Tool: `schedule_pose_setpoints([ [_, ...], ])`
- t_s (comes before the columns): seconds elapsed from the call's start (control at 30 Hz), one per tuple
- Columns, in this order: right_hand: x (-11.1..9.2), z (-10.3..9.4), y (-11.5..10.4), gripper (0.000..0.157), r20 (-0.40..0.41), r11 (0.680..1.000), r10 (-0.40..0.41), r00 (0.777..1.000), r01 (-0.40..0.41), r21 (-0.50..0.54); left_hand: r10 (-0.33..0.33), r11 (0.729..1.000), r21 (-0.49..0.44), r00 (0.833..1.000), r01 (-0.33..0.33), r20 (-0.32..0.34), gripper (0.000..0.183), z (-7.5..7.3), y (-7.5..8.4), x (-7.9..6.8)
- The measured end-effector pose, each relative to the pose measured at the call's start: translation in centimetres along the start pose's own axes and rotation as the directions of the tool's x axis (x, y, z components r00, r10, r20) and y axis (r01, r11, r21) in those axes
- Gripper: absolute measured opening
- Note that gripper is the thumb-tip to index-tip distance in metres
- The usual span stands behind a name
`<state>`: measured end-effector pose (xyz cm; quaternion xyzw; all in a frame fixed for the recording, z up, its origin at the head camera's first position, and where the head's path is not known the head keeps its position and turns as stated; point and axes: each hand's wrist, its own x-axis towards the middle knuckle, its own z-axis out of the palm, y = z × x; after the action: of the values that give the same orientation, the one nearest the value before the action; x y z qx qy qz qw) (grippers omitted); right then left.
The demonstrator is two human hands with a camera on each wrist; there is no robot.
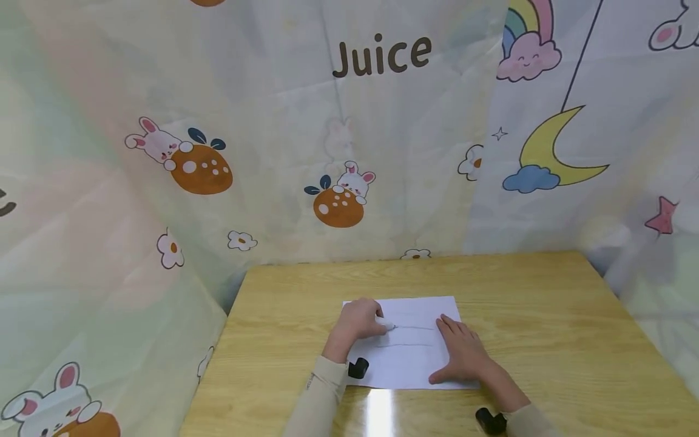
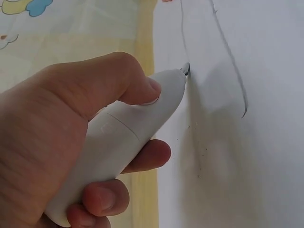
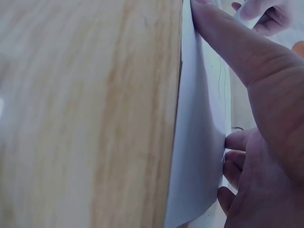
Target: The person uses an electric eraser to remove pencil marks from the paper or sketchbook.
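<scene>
A white sheet of paper [image 1: 401,367] lies on the table, with two thin grey lines drawn across it. My left hand [image 1: 358,320] grips a white, rounded electric eraser [image 2: 118,133], thumb on top and fingers curled beneath. Its small tip [image 2: 185,69] touches the end of the upper line [image 1: 415,328] in the head view. Dark specks and a faint trace lie on the paper below the tip in the left wrist view. With thumb and fingers spread, my right hand [image 1: 464,352] rests on the right side of the sheet.
The wooden table [image 1: 284,370] extends around the paper on all sides. Printed fabric [image 1: 262,121] hangs behind the table and along both sides. Black wrist cameras [image 1: 358,368] sit by each wrist.
</scene>
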<state>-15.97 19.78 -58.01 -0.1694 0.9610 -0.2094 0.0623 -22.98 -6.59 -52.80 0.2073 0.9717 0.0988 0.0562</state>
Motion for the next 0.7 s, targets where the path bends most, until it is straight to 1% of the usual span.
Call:
schedule_pose_setpoints([
  [0.13, -0.2, 0.0, 0.4, 0.138, -0.018, 1.000, 0.018, 1.000, -0.018, 0.000, 0.048, 0.999, -0.016, 0.999, -0.048, 0.017, 0.018, -0.1, 0.6, 0.5],
  [0.2, -0.3, -0.1, 0.5, 0.138, -0.019, 1.000, 0.020, 1.000, -0.020, 0.006, 0.060, 0.998, -0.013, 0.998, -0.059, 0.030, 0.018, 0.0, 0.9, 0.8],
  [0.3, -0.4, -0.2, 0.2, 0.136, -0.016, 1.000, 0.011, 1.000, -0.011, 0.010, 0.049, 0.999, 0.004, 0.998, -0.049, 0.031, 0.017, 0.4, 0.6, 0.9],
  [0.43, -0.2, -0.2, -0.3, 0.136, -0.005, 1.000, 0.006, 1.000, -0.006, 0.001, 0.026, 0.999, 0.020, 0.999, -0.027, 0.021, 0.018, 0.1, -0.3, 0.3],
  [0.5, -0.1, -0.2, -0.5, 0.136, 0.006, 1.000, 0.009, 1.000, -0.009, 0.007, 0.027, 1.000, 0.012, 0.999, -0.027, 0.025, 0.019, -0.1, -0.3, 0.0],
  [0.6, 0.0, -0.2, -0.7, 0.135, 0.022, 1.000, 0.020, 1.000, -0.021, 0.008, 0.038, 0.999, -0.007, 0.999, -0.038, 0.021, 0.018, -0.1, 0.0, 0.0],
  [0.7, 0.2, -0.1, -0.7, 0.136, 0.030, 1.000, 0.026, 0.999, -0.026, 0.004, 0.026, 0.999, -0.019, 0.999, -0.026, 0.027, 0.018, 0.0, 0.0, 0.1],
])
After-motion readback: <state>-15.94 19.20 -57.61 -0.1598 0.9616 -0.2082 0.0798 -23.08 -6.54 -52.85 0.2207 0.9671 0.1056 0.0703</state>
